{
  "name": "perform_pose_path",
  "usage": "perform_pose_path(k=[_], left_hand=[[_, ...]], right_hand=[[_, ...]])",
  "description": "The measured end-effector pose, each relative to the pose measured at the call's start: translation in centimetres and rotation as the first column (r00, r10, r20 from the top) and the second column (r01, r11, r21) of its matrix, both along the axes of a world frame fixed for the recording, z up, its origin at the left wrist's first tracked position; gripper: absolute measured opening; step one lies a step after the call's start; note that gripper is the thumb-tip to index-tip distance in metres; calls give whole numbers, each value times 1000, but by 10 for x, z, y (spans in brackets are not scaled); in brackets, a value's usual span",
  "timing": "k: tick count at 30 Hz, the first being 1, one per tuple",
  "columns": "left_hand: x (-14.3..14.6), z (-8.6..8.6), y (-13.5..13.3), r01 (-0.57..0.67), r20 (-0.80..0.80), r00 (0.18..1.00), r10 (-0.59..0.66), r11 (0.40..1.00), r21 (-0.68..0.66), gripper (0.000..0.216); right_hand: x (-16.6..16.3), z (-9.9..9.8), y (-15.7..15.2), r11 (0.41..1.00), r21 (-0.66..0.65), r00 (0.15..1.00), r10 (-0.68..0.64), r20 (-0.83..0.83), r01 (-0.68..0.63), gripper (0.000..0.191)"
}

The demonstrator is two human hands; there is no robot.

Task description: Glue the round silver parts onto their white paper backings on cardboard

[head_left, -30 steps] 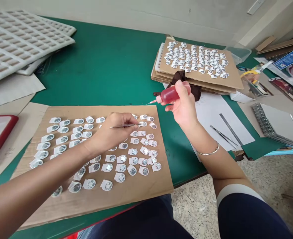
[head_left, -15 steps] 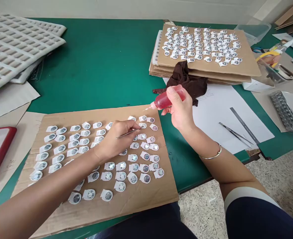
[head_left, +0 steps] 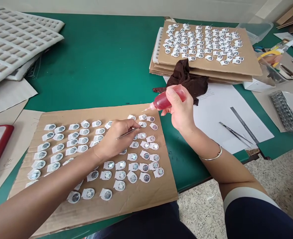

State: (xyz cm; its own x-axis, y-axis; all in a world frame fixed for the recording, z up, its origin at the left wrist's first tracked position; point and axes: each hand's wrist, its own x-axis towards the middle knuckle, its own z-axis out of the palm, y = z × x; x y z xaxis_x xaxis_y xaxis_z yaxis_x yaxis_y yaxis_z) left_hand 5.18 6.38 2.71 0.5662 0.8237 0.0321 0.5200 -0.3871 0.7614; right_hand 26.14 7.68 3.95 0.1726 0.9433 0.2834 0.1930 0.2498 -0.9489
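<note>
Left hand (head_left: 113, 141) grip closed on tweezers (head_left: 128, 133), tips at small round parts (head_left: 143, 124) on near cardboard sheet (head_left: 136, 196); right hand (head_left: 180, 113) grip clenched on red squeeze bottle (head_left: 165, 99), nozzle just above top rows. Recommend: steady part w/ tweezers, nozzle straight over centre, light squeeze, no smear onto neighbours.

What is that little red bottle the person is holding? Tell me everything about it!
The little red bottle is a small, see-through squeeze bottle that looks like soft plastic, filled with red liquid. It has a thin, pale pointed nozzle at one end. It lies almost sideways in the air, nozzle aimed left and slightly down toward the cardboard sheet of small round metal parts. Only the right hand touches it, fingers wrapped around its body.
</note>
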Motion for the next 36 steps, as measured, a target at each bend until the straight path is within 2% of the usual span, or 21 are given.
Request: perform_pose_path(k=[5,9,11,14,16,18,24,31,36], left_hand=[[2,6,0,195,-104,978,-182,970,142,16],[7,9,-7,378,-351,893,-280,890,254,14],[11,7,-13,444,-472,840,-269,841,310,19],[18,4,-22,515,-603,775,-189,741,431,27],[23,2,-27,559,-655,744,-131,659,503,30],[27,0,-31,572,-661,741,-114,624,533,30],[27,-7,-35,545,-648,757,-85,629,554,25],[27,-10,-36,538,-640,767,-49,593,599,25],[28,-11,-36,520,-626,779,-31,589,619,21]], right_hand=[[-1,-3,0,999,-5,999,-33,-31,33,37],[-5,-6,-2,999,-31,1000,-17,-25,16,37],[-9,-7,-4,999,-10,997,-34,66,34,36],[-13,-6,-8,997,63,974,-57,219,44,34],[-16,-7,-10,996,85,960,-36,276,13,34],[-17,-8,-11,996,85,950,-22,313,-5,34],[-19,-11,-10,994,101,932,-9,363,-30,31],[-21,-12,-10,993,103,918,4,398,-49,30],[-22,-12,-11,991,118,908,13,418,-68,31]])
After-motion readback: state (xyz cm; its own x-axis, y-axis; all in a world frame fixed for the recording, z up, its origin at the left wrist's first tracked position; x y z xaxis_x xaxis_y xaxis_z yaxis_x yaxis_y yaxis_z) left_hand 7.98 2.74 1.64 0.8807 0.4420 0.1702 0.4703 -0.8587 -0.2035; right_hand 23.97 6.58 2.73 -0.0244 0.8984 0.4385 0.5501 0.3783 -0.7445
